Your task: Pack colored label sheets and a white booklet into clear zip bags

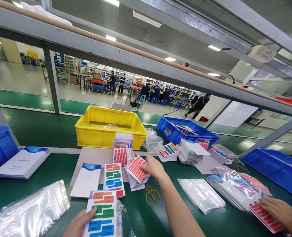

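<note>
My left hand [80, 222] holds a card with orange, green and blue labels [101, 214] at the bottom, with a clear plastic bag [123, 219] beside or under it. My right hand [153, 168] pinches a red-and-white label sheet [137, 168] on top of a small stack. Just left of that stack lies a pile of multicolour label sheets [114, 179]. White booklets with blue tops [86, 181] rest further left. Behind them stands an upright stack of red label sheets [121, 154]. Yellow rubber bands [152, 195] lie below my right hand.
A yellow bin [108, 137] and blue bin [170, 131] stand behind. Plastic bags [29, 210] lie left, more [201, 195] right. Another person's hand [281, 210] touches red sheets [265, 217] at right. Booklets [24, 163] sit far left; another blue bin [276, 168] stands far right.
</note>
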`<state>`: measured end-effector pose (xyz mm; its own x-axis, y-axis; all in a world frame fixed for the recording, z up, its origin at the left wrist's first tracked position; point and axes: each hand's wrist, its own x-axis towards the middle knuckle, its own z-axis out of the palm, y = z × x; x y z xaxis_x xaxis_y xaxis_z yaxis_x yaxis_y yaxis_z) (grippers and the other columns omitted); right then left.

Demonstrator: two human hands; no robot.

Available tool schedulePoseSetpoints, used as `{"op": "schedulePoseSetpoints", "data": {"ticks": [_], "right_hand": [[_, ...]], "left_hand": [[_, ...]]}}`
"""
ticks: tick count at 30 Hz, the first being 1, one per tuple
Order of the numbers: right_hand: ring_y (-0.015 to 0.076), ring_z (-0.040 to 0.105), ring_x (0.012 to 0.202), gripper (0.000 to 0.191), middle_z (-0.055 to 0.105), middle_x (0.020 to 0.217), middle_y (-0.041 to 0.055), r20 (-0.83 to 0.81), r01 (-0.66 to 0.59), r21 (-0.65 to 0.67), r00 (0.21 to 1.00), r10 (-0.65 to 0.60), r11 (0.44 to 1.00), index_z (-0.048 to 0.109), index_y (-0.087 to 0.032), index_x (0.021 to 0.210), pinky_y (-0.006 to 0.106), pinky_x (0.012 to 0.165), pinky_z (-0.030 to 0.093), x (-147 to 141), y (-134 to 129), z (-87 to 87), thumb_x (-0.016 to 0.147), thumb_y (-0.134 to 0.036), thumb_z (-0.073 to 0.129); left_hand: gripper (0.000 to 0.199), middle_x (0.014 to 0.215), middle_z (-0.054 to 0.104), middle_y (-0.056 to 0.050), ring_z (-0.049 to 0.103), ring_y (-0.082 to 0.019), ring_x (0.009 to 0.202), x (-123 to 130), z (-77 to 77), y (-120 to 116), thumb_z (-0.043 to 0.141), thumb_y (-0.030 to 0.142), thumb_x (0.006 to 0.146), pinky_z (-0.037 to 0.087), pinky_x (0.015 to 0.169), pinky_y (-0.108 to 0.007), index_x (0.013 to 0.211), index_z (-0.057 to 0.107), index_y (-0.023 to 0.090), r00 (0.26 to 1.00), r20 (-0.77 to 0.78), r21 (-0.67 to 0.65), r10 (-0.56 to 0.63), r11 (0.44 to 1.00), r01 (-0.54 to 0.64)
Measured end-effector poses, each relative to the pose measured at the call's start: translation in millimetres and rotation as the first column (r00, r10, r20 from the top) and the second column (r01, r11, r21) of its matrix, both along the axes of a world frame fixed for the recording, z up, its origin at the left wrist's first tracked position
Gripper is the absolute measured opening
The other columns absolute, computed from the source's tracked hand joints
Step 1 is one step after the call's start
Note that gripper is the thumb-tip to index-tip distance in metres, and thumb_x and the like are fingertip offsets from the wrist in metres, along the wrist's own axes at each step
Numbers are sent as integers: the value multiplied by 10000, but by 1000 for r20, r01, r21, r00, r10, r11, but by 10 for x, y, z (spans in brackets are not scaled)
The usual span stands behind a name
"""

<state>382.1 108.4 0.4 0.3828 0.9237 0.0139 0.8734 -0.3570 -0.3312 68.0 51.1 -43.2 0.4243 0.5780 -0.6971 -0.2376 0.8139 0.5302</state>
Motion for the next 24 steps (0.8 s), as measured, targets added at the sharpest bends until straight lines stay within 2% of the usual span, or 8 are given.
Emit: {"op": "schedulePoseSetpoints", "data": {"ticks": [4, 7, 10, 13, 16, 18, 21, 24], "right_hand": [[205, 566, 711, 77, 611, 700, 49, -145, 21, 154, 989, 2, 988, 548, -177, 686, 277, 613, 352, 44, -34, -18, 719, -245, 537], [172, 537, 606, 224, 582, 623, 28, -297, 45, 266, 954, 38, 963, 549, -182, 704, 270, 564, 366, 56, -137, 18, 784, -350, 425], [134, 437, 417, 374, 485, 460, -26, -451, 49, 292, 888, 92, 955, 526, -185, 709, 254, 436, 328, -66, -285, 52, 771, -533, 402], [95, 360, 337, 420, 420, 381, -62, -630, -22, 249, 755, 179, 968, 495, -193, 645, 228, 380, 281, -380, -424, 36, 713, -607, 484], [62, 325, 329, 379, 402, 380, -77, -816, -193, 156, 527, 237, 969, 482, -187, 586, 200, 370, 236, -800, -516, -55, 671, -535, 607], [56, 321, 353, 343, 411, 415, -76, -856, -278, 119, 458, 240, 953, 480, -183, 570, 194, 380, 229, -1055, -545, -155, 665, -476, 631], [75, 369, 436, 276, 455, 486, -52, -795, -297, 139, 535, 285, 945, 475, -179, 547, 205, 438, 274, -1296, -553, -324, 691, -377, 603], [98, 397, 485, 231, 479, 507, -37, -674, -287, 158, 668, 315, 945, 480, -179, 541, 223, 481, 296, -1357, -548, -439, 717, -300, 568]], "left_hand": [[381, 681, 740, -117, 710, -329, 694, -1, -26, -7, 796, 357, 601, 558, 616, -380, 750, 519, 143, 999, 43, 16, 12, 1000, -12], [370, 676, 740, -110, 711, -321, 682, 2, -20, -2, 796, 343, 607, 557, 622, -377, 757, 528, 138, 997, 81, 0, 1, 1000, -1], [369, 717, 745, -122, 712, -307, 714, 17, -23, 3, 790, 338, 622, 552, 645, -362, 802, 557, 115, 994, 109, -24, -12, 1000, 15], [376, 727, 744, -133, 711, -294, 691, 35, -30, -8, 798, 342, 608, 546, 642, -353, 801, 590, 96, 989, 148, 13, 11, 1000, -13], [374, 715, 742, -135, 706, -275, 659, 46, -28, -32, 805, 353, 590, 538, 643, -336, 772, 622, 82, 977, 214, 43, 13, 999, -23], [373, 696, 739, -126, 703, -253, 642, 51, -30, -44, 783, 398, 610, 531, 638, -314, 751, 637, 84, 969, 247, 29, 17, 999, -25], [408, 710, 738, -127, 698, -235, 644, 54, -61, -48, 728, 478, 651, 525, 640, -307, 750, 653, 90, 957, 289, 59, 23, 997, -42], [385, 765, 739, -140, 696, -237, 670, 45, -111, -44, 772, 405, 626, 524, 675, -322, 803, 666, 80, 960, 275, 204, -53, 979, -4]]}}
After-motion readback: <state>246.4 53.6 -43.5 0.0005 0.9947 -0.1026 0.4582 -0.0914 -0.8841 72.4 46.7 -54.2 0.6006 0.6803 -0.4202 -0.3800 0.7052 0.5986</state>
